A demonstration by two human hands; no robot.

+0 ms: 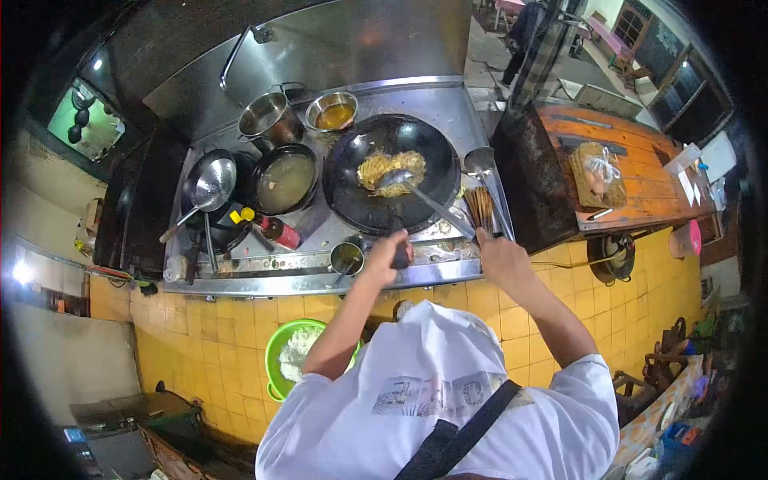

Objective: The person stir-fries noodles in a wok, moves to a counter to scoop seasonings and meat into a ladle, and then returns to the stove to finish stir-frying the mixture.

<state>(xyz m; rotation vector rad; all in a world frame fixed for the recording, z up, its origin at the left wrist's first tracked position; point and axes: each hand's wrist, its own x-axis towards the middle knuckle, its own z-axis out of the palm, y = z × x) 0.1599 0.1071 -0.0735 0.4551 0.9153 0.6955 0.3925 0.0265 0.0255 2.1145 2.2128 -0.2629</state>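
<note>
A large black wok [344, 192] sits on the stove with shredded, yellowish-brown food [412, 162] in its middle. My right hand [504, 258] is closed round the long handle of a metal ladle [436, 206], whose bowl rests in the food. At the wok's near side, my left hand [386, 262] curls round the wok's dark handle [401, 254]; a bit of red shows there, too small to make out. Just left of that hand stands a small metal cup [346, 259] with something greenish in it.
Left on the stove are a strainer ladle [214, 184], a pan of cloudy liquid [286, 182], a tall pot [270, 120], a bowl of amber liquid [333, 112] and a red bottle [282, 233]. A bamboo whisk [479, 208] lies right. Below is a green basin [276, 360] of rice.
</note>
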